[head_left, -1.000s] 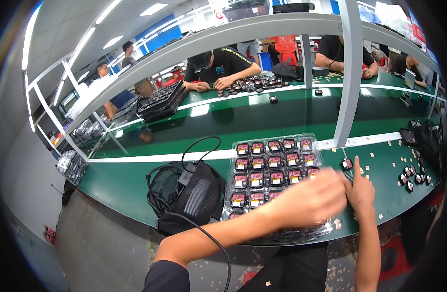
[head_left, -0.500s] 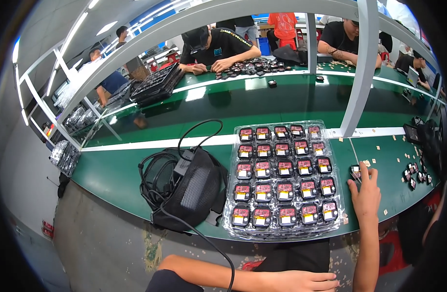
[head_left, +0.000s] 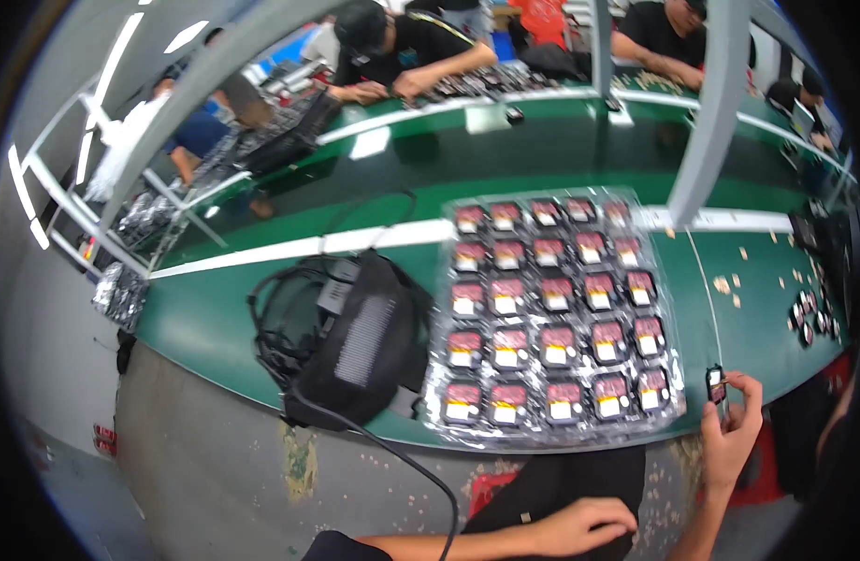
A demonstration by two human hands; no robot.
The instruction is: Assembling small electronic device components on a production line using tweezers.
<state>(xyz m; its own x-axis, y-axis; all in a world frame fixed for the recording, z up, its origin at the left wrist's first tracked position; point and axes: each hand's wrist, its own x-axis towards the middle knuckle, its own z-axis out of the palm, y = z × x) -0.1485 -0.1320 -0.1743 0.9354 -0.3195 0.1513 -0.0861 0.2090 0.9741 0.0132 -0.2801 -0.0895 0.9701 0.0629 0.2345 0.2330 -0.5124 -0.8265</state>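
Note:
My right hand (head_left: 735, 432) pinches a small black rounded-square case (head_left: 716, 384) between thumb and fingers, held up at the front edge of the green table, right of the tray. Its side with a dark and white face shows. My left hand (head_left: 584, 526) rests low over my lap, fingers loosely stretched, holding nothing. Between the hands and the far bench lies a clear plastic tray (head_left: 674, 393) with rows of similar black cases (head_left: 558, 348), each with a pink, yellow and white label.
A black mesh bag (head_left: 364, 346) with a cable stands left of the tray. Small pale chips (head_left: 722, 284) and several small dark pieces (head_left: 808, 318) lie at the right. A grey post (head_left: 710, 122) rises behind. Opposite, a person (head_left: 411, 56) works at a heap of small dark parts.
My right hand has lifted the black case off the table and drawn it toward me. My left hand has shifted slightly, its fingers more bent. The whole view has tilted and blurred.

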